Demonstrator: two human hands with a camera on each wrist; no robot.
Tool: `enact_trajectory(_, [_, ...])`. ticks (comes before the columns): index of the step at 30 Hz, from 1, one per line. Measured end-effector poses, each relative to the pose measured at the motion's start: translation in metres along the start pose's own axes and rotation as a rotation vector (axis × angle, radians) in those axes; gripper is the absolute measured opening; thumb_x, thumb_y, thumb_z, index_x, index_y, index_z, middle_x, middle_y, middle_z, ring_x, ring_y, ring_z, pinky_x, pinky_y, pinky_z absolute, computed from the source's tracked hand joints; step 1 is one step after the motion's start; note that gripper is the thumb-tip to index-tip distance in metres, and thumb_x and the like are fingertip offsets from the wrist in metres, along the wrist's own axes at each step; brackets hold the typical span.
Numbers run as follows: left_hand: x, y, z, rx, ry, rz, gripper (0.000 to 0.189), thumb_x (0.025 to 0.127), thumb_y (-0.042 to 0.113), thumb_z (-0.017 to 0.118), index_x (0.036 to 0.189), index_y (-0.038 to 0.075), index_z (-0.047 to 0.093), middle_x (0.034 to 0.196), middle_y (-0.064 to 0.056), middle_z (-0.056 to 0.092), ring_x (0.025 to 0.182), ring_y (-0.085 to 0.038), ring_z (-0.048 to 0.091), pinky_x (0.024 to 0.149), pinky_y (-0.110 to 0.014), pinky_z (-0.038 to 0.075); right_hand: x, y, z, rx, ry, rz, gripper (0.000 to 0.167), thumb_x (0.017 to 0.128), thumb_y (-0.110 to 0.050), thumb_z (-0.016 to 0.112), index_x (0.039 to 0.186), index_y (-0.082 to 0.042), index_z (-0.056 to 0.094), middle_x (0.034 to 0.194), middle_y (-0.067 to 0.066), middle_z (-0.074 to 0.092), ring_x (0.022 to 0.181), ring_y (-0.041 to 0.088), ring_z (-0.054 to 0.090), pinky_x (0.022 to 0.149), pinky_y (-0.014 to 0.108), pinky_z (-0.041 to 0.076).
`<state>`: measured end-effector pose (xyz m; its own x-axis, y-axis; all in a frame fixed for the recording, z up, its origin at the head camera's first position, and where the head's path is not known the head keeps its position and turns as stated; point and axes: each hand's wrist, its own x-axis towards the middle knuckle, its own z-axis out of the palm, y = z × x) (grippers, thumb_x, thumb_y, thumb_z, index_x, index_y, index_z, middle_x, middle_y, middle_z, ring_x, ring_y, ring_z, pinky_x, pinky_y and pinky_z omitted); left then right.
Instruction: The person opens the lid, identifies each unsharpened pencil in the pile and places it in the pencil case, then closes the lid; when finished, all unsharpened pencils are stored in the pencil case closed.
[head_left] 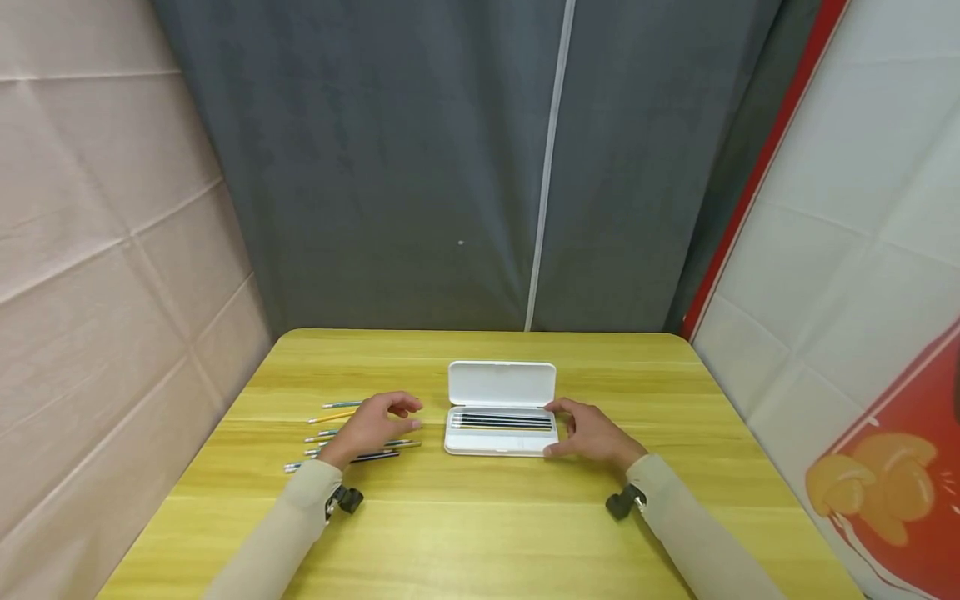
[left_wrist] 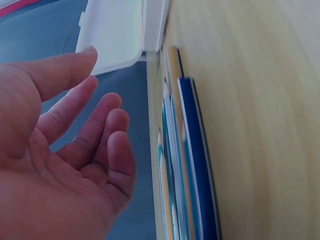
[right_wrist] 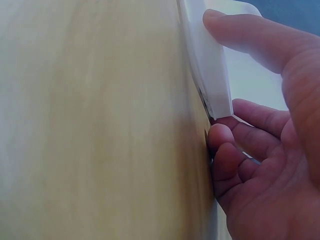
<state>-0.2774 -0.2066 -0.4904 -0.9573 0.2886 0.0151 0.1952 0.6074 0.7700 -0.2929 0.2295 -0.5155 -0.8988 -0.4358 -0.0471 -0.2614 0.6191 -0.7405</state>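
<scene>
Left hand half-curled, right hand gripping case

2 beige sleeves, black cameras

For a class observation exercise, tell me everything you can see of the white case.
The case is white, smooth and plastic-looking, oblong with rounded corners. It lies flat on the table, open, its lid raised along the far side. Mostly dark pencils lie lengthwise, side by side, in the far part of its base; the near part shows white. The right hand grips its right end.
</scene>
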Motion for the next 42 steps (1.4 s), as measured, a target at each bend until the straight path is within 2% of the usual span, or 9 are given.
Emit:
enact_trajectory(11, [-0.015,-0.020,-0.018,0.006,0.034,-0.020,0.030,0.100,0.023,0.075,0.129,0.014,0.072,0.131,-0.006,0.071,0.115,-0.024,0.063,0.093,-0.044,0.054,-0.001,0.000,0.000,-0.006,0.006,-0.007,0.080,0.075,-0.042,0.097,0.143,-0.019,0.061,0.079,0.001,0.056,0.072,0.016,0.050,0.063,0.029,0.043])
enact_trajectory(18, [-0.027,-0.030,-0.030,0.020,0.055,-0.022,0.031,0.101,0.022,0.075,0.130,0.011,0.072,0.130,-0.010,0.072,0.110,-0.022,0.064,0.090,-0.040,0.055,0.001,0.002,-0.001,-0.010,0.011,0.002,0.080,0.075,-0.043,0.097,0.143,-0.020,0.061,0.084,0.002,0.057,0.076,0.018,0.051,0.063,0.029,0.043])
enact_trajectory(24, [-0.035,-0.043,-0.038,0.041,0.069,-0.014,0.034,0.100,0.022,0.076,0.129,0.007,0.071,0.121,-0.010,0.073,0.103,-0.018,0.066,0.088,-0.035,0.056,-0.001,0.001,-0.001,-0.003,0.005,-0.002,0.078,0.076,-0.042,0.097,0.142,-0.020,0.061,0.082,0.003,0.056,0.074,0.019,0.051,0.063,0.029,0.042])
enact_trajectory(29, [-0.042,-0.053,-0.046,0.068,0.086,-0.031,0.033,0.100,0.021,0.075,0.129,0.007,0.070,0.113,-0.005,0.074,0.101,-0.015,0.066,0.086,-0.031,0.056,-0.001,0.002,-0.002,-0.004,0.007,-0.004,0.078,0.076,-0.042,0.096,0.143,-0.020,0.061,0.083,0.003,0.056,0.074,0.017,0.051,0.063,0.028,0.043])
enact_trajectory(33, [-0.049,-0.058,-0.052,0.062,0.097,-0.064,0.032,0.100,0.020,0.075,0.128,0.007,0.070,0.111,-0.004,0.073,0.100,-0.015,0.066,0.084,-0.028,0.056,0.000,0.002,-0.002,-0.001,0.009,0.003,0.080,0.075,-0.043,0.097,0.143,-0.022,0.061,0.082,0.003,0.057,0.074,0.017,0.051,0.064,0.028,0.044])
enact_trajectory(42, [-0.060,-0.066,-0.060,0.037,0.105,-0.066,0.030,0.097,0.014,0.078,0.125,0.003,0.070,0.108,-0.005,0.073,0.096,-0.017,0.066,0.080,-0.024,0.055,0.000,0.003,-0.002,0.001,0.013,0.007,0.081,0.074,-0.046,0.097,0.143,-0.023,0.061,0.084,0.003,0.058,0.075,0.017,0.052,0.064,0.029,0.044])
